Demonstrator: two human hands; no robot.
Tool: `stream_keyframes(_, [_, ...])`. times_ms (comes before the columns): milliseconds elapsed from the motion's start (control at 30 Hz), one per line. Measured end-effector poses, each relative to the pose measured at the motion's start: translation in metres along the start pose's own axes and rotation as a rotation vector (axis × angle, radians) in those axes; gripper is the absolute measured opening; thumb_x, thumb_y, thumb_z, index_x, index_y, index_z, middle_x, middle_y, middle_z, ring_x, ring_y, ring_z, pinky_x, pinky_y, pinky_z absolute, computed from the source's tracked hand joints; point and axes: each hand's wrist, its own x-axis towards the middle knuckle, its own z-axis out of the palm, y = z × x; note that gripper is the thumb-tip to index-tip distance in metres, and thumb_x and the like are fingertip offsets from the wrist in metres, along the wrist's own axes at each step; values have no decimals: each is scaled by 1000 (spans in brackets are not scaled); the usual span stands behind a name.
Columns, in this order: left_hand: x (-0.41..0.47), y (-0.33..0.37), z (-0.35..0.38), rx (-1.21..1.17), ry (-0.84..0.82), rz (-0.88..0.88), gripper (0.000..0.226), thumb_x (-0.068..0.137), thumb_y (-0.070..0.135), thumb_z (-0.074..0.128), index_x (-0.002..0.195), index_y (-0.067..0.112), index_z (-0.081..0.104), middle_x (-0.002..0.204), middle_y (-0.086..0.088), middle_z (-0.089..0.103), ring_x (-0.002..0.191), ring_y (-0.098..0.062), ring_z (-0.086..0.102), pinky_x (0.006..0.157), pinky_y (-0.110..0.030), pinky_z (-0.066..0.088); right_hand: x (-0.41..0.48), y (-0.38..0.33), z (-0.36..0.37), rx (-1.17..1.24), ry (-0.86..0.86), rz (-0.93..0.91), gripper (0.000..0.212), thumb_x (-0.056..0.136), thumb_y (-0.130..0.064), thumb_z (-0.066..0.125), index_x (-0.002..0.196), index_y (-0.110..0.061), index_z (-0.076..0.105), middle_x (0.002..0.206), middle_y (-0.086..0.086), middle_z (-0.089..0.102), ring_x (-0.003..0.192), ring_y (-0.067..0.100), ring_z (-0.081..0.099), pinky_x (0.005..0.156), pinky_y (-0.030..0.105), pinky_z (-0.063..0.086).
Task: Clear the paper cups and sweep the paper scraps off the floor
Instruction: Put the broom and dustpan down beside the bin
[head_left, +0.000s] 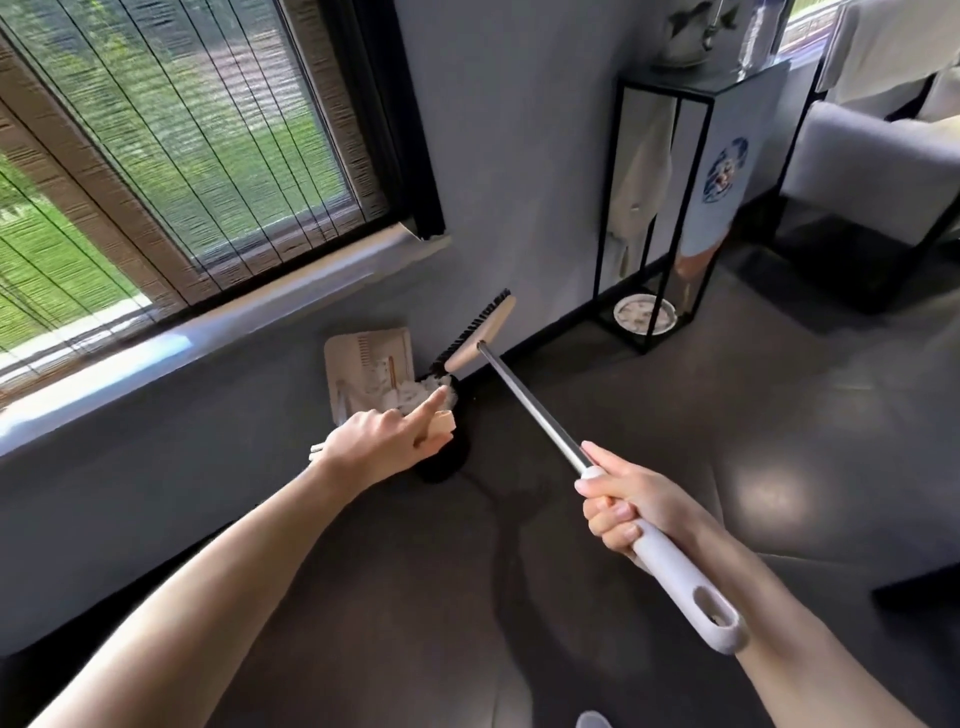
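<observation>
Left hand (382, 441) index out; right hand (623, 506) clenched.

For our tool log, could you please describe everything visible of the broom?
The broom has a white plastic grip with a hanging hole at its end, a shiny metal shaft and a pale beige head with dark bristles. The right hand grips the white part near the shaft. The head is tilted, close to the grey wall beside the dustpan; whether it touches the floor is unclear.

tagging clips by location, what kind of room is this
Probably a home living room: a grey sofa, a black-framed display stand with an ornament on top, and a large window covered by a slatted blind.
</observation>
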Motion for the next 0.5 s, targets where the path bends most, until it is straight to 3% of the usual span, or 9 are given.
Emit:
stream_keyframes(133, [-6, 15, -3, 127, -44, 101, 65, 96, 60, 28, 151, 38, 1, 122, -7, 61, 102, -31, 64, 78, -36, 50, -2, 0, -3, 19, -9, 2, 62, 97, 2, 42, 148, -32, 31, 56, 1, 31, 31, 2, 32, 26, 13, 28])
stream_keyframes(200, [-5, 12, 7, 222, 208, 258, 59, 94, 59, 31, 148, 36, 24, 99, -10, 69, 73, -29, 70, 57, -33, 54, -3, -3, -6, 31, -10, 0, 61, 97, 2, 41, 148, -31, 31, 57, 1, 30, 31, 2, 32, 26, 12, 28])
stream_keyframes(267, [-7, 4, 15, 272, 296, 335, 61, 86, 59, 30, 133, 29, 54, 63, -8, 65, 35, -25, 58, 26, -26, 39, -4, -4, -9, 23, -10, 2, 61, 97, 2, 41, 148, -31, 32, 56, 1, 30, 30, 2, 32, 26, 12, 28])
stream_keyframes(400, [-8, -6, 37, 216, 319, 434, 68, 96, 61, 13, 131, 24, 57, 49, -10, 55, 30, -30, 52, 26, -24, 36, -4, -3, -13, 25, -12, 20, 60, 98, 1, 40, 148, -31, 32, 55, 1, 30, 30, 2, 32, 25, 13, 28])
stream_keyframes(500, [-15, -2, 37, 232, 309, 459, 63, 96, 59, 18, 125, 25, 62, 45, -7, 49, 28, -26, 50, 28, -19, 31, -8, -1, -17, 35, -10, 32, 60, 98, 1, 40, 148, -31, 32, 56, 1, 29, 30, 2, 32, 25, 13, 28])
